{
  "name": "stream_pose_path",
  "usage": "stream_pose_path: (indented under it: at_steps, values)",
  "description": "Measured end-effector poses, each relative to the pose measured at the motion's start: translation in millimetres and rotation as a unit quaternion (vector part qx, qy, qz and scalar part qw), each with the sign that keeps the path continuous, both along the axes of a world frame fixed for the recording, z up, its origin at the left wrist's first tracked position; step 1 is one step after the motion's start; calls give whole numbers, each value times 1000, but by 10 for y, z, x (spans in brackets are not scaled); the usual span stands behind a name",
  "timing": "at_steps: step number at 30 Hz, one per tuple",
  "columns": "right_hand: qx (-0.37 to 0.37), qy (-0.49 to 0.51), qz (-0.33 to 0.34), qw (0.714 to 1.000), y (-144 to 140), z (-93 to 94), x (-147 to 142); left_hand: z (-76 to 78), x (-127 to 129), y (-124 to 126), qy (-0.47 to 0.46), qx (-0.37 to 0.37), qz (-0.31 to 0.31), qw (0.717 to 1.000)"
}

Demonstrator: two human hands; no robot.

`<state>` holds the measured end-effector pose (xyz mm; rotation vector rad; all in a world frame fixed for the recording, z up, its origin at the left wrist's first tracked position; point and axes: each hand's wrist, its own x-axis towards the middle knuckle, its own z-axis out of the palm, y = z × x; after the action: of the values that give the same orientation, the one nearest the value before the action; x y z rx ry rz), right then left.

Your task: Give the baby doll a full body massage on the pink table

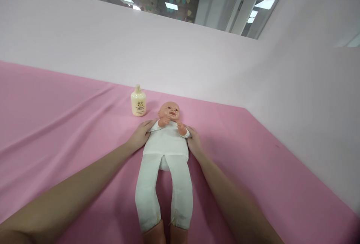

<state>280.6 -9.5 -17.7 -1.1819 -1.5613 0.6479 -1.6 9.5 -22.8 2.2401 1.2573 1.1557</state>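
My left hand [140, 135] and right hand [194, 142] lie spread, cupping the baby doll [167, 144] at its shoulders. Even pressure would keep it steady; the lotion bottle [138, 102] stands just beyond my left grip.

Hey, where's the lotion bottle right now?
In the head view the cream bottle stands upright on the pink cloth, just left of the doll by its head and beyond the left hand, near the pale back wall.
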Motion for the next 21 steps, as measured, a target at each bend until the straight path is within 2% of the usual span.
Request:
stream_pose_path:
  at_steps: [5, 10, 15, 18, 21]
  values:
    - [17, -15, -4, 1000, 34, -64, 29, 71, 4, -40, -43, -25, 6, 999]
    - [11, 6, 3, 1000, 40, -51, 27, 97, 16, -66, -122, -106, 16, 987]
    - [-36, 54, 9, 998, 27, -38, 18, 18, -2, -17, -163, -141, 70, 974]
    - [-70, 91, -27, 993, 63, -90, 44, -62, -21, 39, -189, -142, 76, 969]
    - [-62, 101, -54, 991, 137, -188, 124, -136, -47, 100, -228, -146, 90, 958]
